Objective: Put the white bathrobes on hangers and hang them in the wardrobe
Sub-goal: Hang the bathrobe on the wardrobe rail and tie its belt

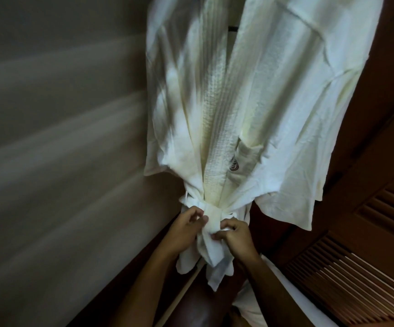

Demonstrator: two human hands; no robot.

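Item: white bathrobe (257, 95), waffle-weave, hanging full length from about twelve o'clock down to six o'clock of the view; the hanger itself is not showing, only a short dark bar at the neck opening near twelve o'clock; a small dark emblem is sitting on the chest pocket just right of centre.

Item: belt (211, 217), white, wrapping the robe's waist at about six o'clock and gathering the cloth into a bunch; its loose ends are trailing below the knot.

Item: left hand (186, 224), at seven o'clock of the knot; fingers curling in and pinching the belt at the knot's left edge.

Item: right hand (235, 234), at five o'clock of the knot; fingers curling round the belt's lower part, thumb pressing the cloth.

Step, as judged: the person is tying or tightening the belt on a robe that is already hanging.

Risks, as judged: a hard downward pull is liable to drag the shoulders off the hanger or tilt the robe; an uneven tug is liable to be leaving the knot skewed; a loose knot is liable to be slipping open once released.

Surroundings: pale wall (61, 138) at nine o'clock, blurred; dark louvred door (368, 256) at four o'clock; more white cloth (262, 303) lying at five o'clock near the bottom edge, its nature not clear.
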